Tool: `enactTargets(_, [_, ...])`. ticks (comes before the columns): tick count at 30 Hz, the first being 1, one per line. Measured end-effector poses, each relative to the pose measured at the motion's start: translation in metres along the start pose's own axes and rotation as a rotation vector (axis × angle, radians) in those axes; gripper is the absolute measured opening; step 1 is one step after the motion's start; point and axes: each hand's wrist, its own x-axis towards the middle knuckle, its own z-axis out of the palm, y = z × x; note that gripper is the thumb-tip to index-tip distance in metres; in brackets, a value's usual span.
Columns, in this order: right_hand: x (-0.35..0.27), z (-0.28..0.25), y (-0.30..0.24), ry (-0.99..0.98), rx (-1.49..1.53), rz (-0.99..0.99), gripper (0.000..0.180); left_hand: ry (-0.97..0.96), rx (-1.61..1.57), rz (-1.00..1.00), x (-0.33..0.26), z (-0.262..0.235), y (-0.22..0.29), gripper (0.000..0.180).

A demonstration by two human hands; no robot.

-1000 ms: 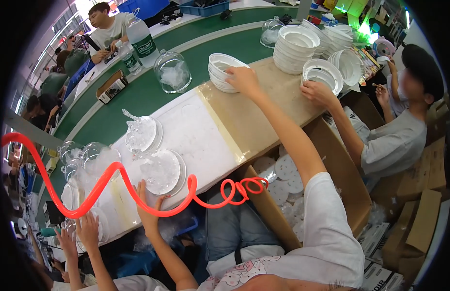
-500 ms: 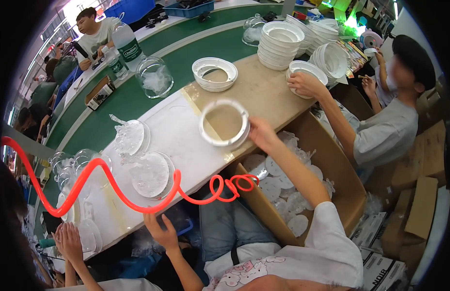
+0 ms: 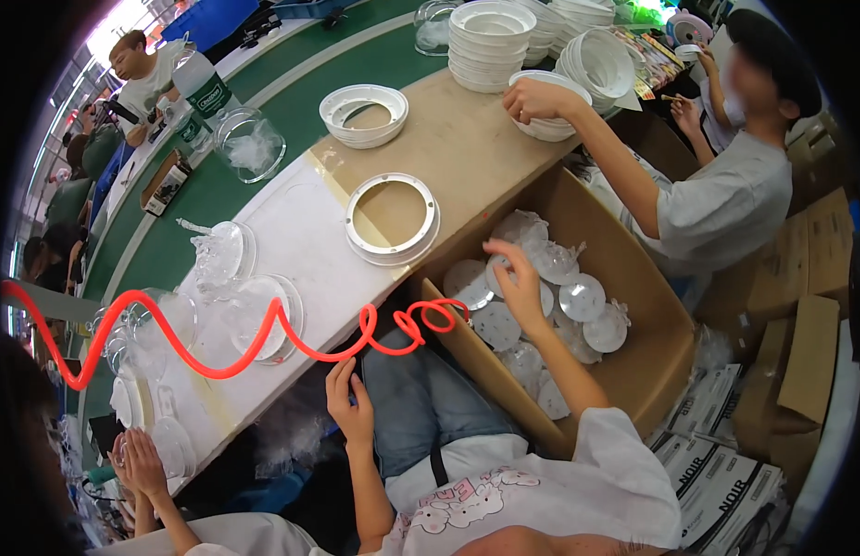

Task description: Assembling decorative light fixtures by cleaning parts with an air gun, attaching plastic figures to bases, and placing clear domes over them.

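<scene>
1. Counter (image 3: 481,153): one ring laid out; looks early-stage.
2. Carton (image 3: 638,315): at near edge, discs not used up.
3. Short ring stack (image 3: 365,138): far edge, not separated.
4. White ring (image 3: 395,254): near edge, opening bare, nobody touching it.
5. My right hand (image 3: 520,285): over carton, fingers spread, empty.
6. My left hand (image 3: 351,405): by near edge, fingers loosely bent, empty.
7. Discs (image 3: 583,297): many left in carton.

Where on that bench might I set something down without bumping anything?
The brown top between the near white ring and the co-worker's hand is bare; so is the white top between that ring and the pale discs. It's crowded at the stacked white rings and in the cardboard box, where round pieces lie by the right hand.
</scene>
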Motion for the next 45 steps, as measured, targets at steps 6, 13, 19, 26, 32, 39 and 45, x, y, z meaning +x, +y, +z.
enactTargets(6, [-0.043,-0.018,0.033,-0.039,-0.126,0.191,0.023,-0.021,-0.154,-0.1,0.011,0.008,-0.001,0.02])
enactTargets(13, [0.117,0.037,-0.019,-0.098,-0.45,-0.507,0.05,0.012,-0.118,-0.003,0.025,0.007,-0.001,0.02])
enactTargets(19, [0.269,0.101,-0.005,-0.273,-0.788,-0.771,0.046,-0.063,-0.202,-0.045,0.021,0.007,0.012,0.018])
enactTargets(26, [0.274,0.125,-0.022,-0.539,-0.523,-0.338,0.033,-0.087,-0.179,-0.127,0.0,-0.011,-0.008,0.02])
enactTargets(32, [0.28,0.086,0.021,-0.157,1.255,0.447,0.039,-0.115,-0.254,-0.184,0.01,0.004,-0.017,0.019])
enactTargets(39, [0.257,0.115,0.035,-0.06,0.673,0.648,0.04,-0.043,-0.264,-0.104,0.024,0.001,-0.01,0.02])
enactTargets(45, [0.222,0.092,0.023,0.368,-0.32,0.015,0.045,-0.03,-0.297,-0.119,0.042,0.006,-0.017,0.018])
